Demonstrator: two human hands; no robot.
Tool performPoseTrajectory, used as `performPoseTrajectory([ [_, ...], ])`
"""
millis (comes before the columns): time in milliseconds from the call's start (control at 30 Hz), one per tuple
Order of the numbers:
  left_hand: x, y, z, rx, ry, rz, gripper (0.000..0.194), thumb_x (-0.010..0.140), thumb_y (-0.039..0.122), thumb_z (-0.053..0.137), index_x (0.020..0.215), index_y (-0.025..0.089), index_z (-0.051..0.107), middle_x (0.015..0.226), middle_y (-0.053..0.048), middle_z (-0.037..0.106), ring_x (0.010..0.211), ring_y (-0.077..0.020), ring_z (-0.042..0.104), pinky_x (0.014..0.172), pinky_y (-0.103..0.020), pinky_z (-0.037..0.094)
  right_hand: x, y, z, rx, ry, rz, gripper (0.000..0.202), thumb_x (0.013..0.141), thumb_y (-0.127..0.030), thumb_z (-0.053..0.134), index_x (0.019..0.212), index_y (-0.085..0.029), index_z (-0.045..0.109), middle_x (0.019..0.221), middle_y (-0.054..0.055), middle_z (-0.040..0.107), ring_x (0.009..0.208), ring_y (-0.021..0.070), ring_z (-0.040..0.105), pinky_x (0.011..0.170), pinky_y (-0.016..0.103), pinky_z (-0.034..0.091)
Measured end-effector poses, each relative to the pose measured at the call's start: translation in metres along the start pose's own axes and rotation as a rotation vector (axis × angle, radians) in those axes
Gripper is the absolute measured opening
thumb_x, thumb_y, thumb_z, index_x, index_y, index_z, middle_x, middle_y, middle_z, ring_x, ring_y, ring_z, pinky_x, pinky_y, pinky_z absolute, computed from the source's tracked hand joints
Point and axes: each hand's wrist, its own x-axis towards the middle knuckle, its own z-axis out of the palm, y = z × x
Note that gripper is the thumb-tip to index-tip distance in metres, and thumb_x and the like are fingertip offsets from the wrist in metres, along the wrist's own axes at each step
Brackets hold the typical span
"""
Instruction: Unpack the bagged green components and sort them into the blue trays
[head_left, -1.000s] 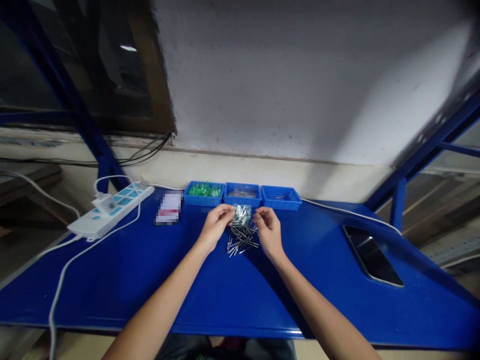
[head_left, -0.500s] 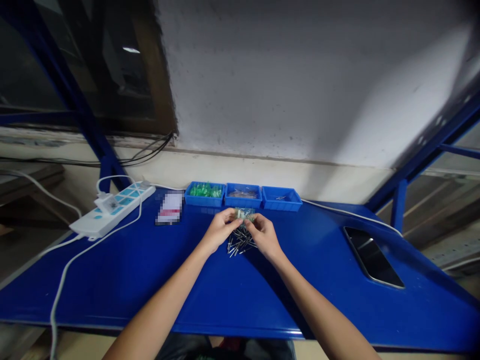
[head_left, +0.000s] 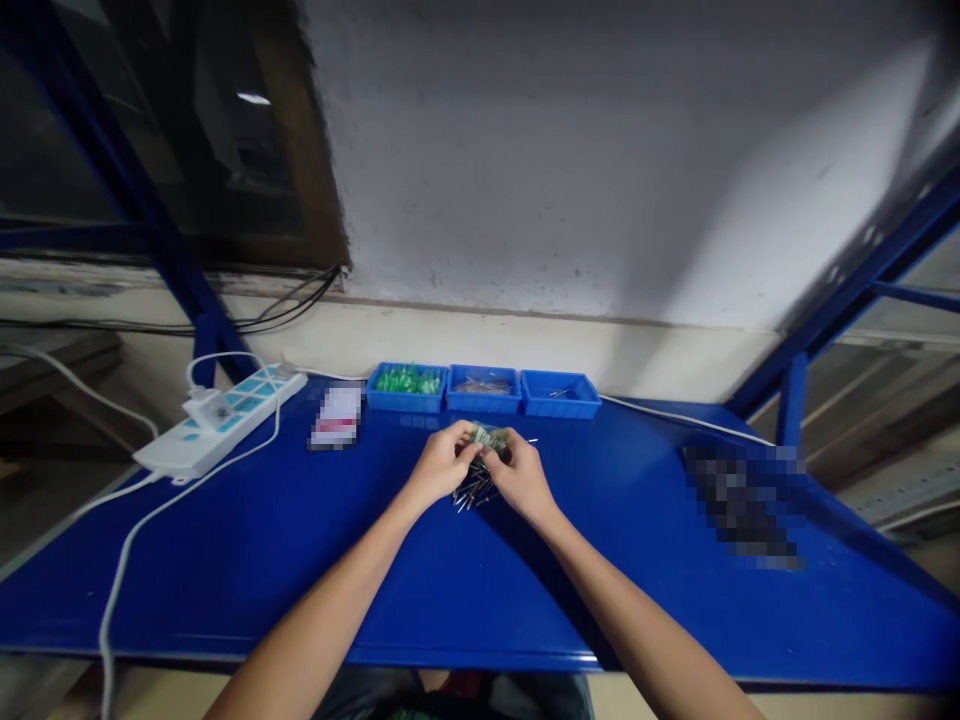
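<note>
Between both hands is a small clear plastic packet (head_left: 489,436) with greenish and pale markings; its contents are too small to make out. My left hand (head_left: 441,466) pinches its left side. Closed on the right side is my right hand (head_left: 523,474), thumb toward the middle. Just below the packet, a pile of thin dark and silvery metal pins (head_left: 471,493) lies on the blue table (head_left: 420,590), partly hidden by the fingers. One thin silvery piece sticks out beyond the right hand's knuckles.
Behind the hands stand three blue trays: one with green plastic pieces (head_left: 409,380), a middle tray (head_left: 484,403) with thin brownish pieces, and a right tray (head_left: 561,408) with a few metal pieces. A white power strip (head_left: 217,425) and cables lie left. Blurred-out objects lie on both sides.
Both hands still hold the packet, which looks more bunched up between the fingers. A thin metal piece now shows past the right hand. The view has shifted slightly.
</note>
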Motion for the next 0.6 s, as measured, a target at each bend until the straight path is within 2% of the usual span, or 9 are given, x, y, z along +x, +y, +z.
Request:
performPoseTrajectory([
  [200, 0.000, -0.002, 0.000, 0.018, 0.040, -0.016, 0.007, 0.077, 0.018, 0.056, 0.083, 0.018, 0.060, 0.077, -0.003, 0.065, 0.077, -0.0179, 0.062, 0.076, -0.028, 0.045, -0.001, -0.001, 0.003, 0.095, 0.013, 0.005, 0.021, 0.074, -0.031, 0.054, 0.092, -0.019, 0.052, 0.063, -0.003, 0.057, 0.051, 0.0124, 0.049, 0.050, 0.024, 0.036],
  [333, 0.000, 0.003, 0.000, -0.099, 0.076, -0.059, 0.011, 0.076, 0.023, 0.059, 0.085, 0.016, 0.059, 0.082, -0.004, 0.066, 0.078, -0.0167, 0.061, 0.074, -0.027, 0.044, 0.000, -0.001, 0.002, 0.120, 0.020, 0.028, 0.015, 0.076, -0.033, 0.053, 0.081, -0.019, 0.055, 0.062, -0.001, 0.057, 0.052, 0.0123, 0.049, 0.050, 0.024, 0.036],
  [467, 0.000, 0.012, -0.003, -0.220, 0.078, -0.163, 0.018, 0.073, 0.027, 0.064, 0.086, 0.015, 0.060, 0.084, -0.005, 0.067, 0.074, -0.0160, 0.060, 0.066, -0.025, 0.043, 0.003, 0.001, 0.000, 0.166, -0.019, 0.072, 0.019, 0.077, -0.036, 0.053, 0.071, -0.018, 0.055, 0.059, -0.001, 0.055, 0.051, 0.0119, 0.047, 0.050, 0.024, 0.036],
  [600, -0.001, 0.018, -0.004, -0.270, 0.026, -0.135, 0.018, 0.072, 0.027, 0.066, 0.085, 0.015, 0.062, 0.085, -0.005, 0.067, 0.082, -0.0172, 0.060, 0.077, -0.027, 0.042, 0.004, 0.001, -0.001, 0.237, -0.064, 0.036, 0.019, 0.077, -0.036, 0.054, 0.075, -0.017, 0.057, 0.062, -0.001, 0.056, 0.053, 0.0116, 0.046, 0.050, 0.023, 0.035],
])
